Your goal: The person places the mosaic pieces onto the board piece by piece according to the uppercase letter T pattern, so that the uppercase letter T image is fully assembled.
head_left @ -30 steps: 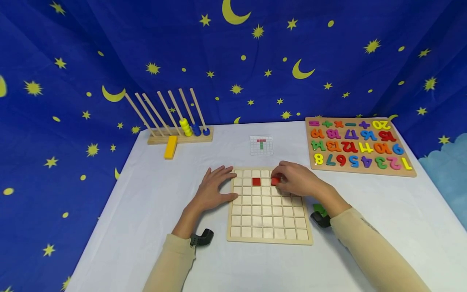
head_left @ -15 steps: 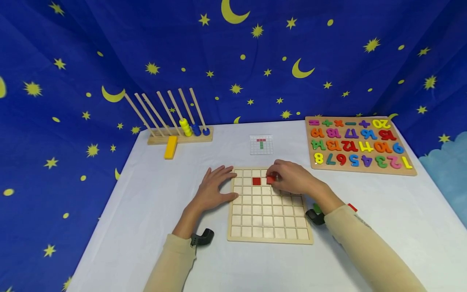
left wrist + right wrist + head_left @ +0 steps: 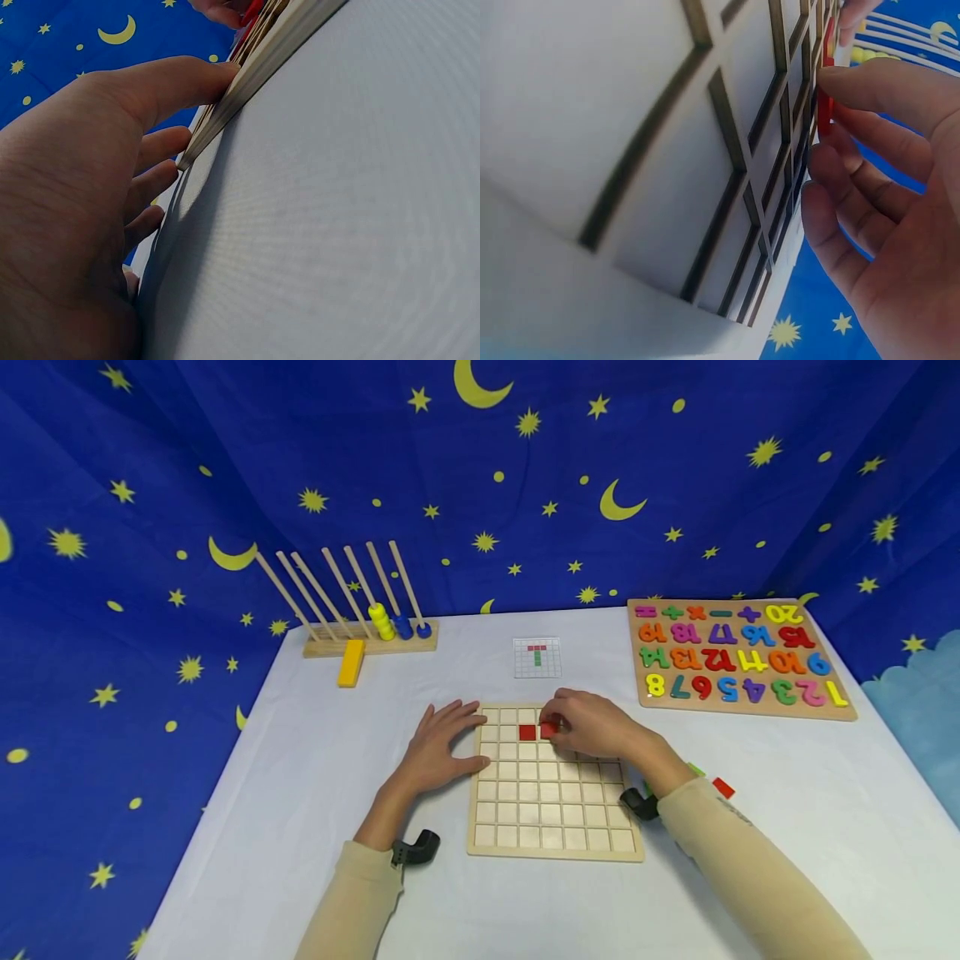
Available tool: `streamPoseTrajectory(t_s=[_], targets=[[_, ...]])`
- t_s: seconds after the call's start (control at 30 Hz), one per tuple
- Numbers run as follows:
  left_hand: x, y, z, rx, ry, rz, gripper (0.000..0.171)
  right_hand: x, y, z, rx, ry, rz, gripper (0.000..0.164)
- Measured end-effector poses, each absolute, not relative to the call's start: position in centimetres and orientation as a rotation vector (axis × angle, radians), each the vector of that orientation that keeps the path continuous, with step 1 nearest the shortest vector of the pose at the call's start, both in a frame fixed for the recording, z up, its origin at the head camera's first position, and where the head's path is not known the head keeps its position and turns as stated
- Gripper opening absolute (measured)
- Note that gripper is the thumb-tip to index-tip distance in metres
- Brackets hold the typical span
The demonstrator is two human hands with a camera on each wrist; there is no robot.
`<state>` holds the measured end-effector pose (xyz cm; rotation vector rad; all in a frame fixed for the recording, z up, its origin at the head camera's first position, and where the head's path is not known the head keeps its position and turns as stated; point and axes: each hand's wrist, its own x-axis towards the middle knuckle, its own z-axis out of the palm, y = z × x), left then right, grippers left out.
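A square wooden grid board (image 3: pixel 550 793) lies in front of me on the white table. One red square tile (image 3: pixel 527 732) sits in a cell of its second row from the far edge. Just right of that tile, my right hand (image 3: pixel 592 723) pinches another red tile (image 3: pixel 549 729) between thumb and fingers. In the right wrist view this held tile (image 3: pixel 825 112) stands close over the grid. My left hand (image 3: pixel 438 750) rests at the board's left edge with fingers spread, and the left wrist view shows its thumb (image 3: pixel 187 79) touching the rim.
A small card (image 3: pixel 537 658) with a red and green T pattern lies beyond the board. At back left stands a peg abacus (image 3: pixel 371 646), a yellow block (image 3: pixel 351 662) before it. A number puzzle (image 3: pixel 738 660) lies back right. By the right sleeve lies a loose red tile (image 3: pixel 723 787).
My right hand has moved left along the second row with its red tile, nearer the tile lying there. The loose tiles by the right sleeve are more exposed. My left hand stays put.
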<state>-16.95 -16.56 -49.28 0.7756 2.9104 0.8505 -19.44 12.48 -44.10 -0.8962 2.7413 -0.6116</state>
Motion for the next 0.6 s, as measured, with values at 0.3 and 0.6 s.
streamPoseTrajectory(t_s=[0.3, 0.6], targets=[[-16.91, -16.59, -49.35, 0.775, 2.911, 0.853, 0.067, -19.47, 12.11, -44.29, -0.892, 2.739, -0.587, 0.027], [-16.88, -16.54, -49.27, 0.796, 2.917, 0.868, 0.067, -19.43, 12.04, -44.18, -0.893, 2.728, -0.585, 0.028]])
